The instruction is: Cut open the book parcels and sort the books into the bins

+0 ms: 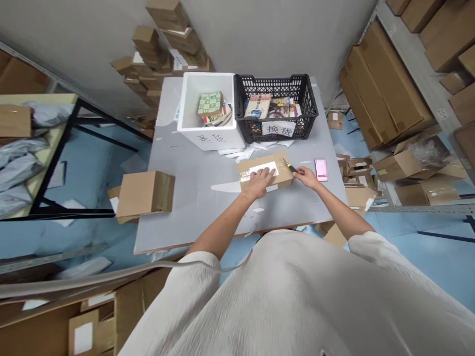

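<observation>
A taped cardboard box [244, 170] with a white label lies on the grey table [193, 198]. My left hand [261, 182] rests on top of it, fingers spread over the label. In my right hand [305, 176] is a box cutter [290, 166] with a yellow and black handle, its tip over the right end of the box. A pink-screened phone [321, 169] lies just right of that hand.
Behind the box stand a white foam bin [208, 136] and a black plastic crate [276, 129], both holding books. Paper scraps [241, 152] lie before them. A larger carton [143, 193] sits at the table's left edge. Shelves with cartons [386, 89] line the right side.
</observation>
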Motion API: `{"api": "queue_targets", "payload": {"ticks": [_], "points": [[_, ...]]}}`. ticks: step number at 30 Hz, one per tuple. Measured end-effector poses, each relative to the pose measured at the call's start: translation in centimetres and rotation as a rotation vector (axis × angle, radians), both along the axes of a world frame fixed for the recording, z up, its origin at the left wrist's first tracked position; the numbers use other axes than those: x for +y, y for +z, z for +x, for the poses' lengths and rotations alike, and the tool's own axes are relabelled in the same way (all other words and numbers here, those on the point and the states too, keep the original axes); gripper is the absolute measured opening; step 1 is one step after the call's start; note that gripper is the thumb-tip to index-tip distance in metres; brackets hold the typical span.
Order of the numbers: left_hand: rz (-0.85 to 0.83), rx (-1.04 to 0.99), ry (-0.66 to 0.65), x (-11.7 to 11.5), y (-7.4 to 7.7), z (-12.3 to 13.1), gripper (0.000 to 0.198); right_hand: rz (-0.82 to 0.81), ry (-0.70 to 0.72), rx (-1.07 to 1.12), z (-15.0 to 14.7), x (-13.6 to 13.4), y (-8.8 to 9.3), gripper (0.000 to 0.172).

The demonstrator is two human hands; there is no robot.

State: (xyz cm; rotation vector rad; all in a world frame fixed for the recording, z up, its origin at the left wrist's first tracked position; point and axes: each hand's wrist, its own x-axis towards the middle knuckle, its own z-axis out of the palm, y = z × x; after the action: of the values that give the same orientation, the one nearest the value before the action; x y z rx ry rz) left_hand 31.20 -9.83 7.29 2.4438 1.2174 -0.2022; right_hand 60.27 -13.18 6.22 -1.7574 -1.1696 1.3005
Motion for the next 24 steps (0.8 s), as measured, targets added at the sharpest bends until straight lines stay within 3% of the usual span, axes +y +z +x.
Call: {"api": "queue_targets", "payload": {"ticks": [4, 8, 12, 18, 24], "points": [[0.036, -0.052, 0.037, -0.5, 0.6, -0.2, 0.096, -0.112, 0.061, 0.181, -1.1, -1.7, 0.3, 0.039], [0.049, -0.088, 0.003, -1.1, 1.3, 0.9, 0.083, -0.158, 0.065, 0.214, -0.4, -2.1, 1.0, 0.038], [0.044, -0.094, -0.005, -1.1, 1.5, 2.2, 0.076, -0.09, 0.084, 0.097, 1.6, -1.8, 1.6, 0.034], [-0.021, -0.045, 0.041, -0.7, 1.7, 3.6, 0.084, -0.037, 0.157, -0.117, 3.9, -1.0, 2.5, 0.04], [-0.007, 0.003, 0.077, -0.9, 1.6, 4.2, 0.091, 0.004, 0.384, -0.247, 5.5, 0.2, 3.3, 0.028]]}}
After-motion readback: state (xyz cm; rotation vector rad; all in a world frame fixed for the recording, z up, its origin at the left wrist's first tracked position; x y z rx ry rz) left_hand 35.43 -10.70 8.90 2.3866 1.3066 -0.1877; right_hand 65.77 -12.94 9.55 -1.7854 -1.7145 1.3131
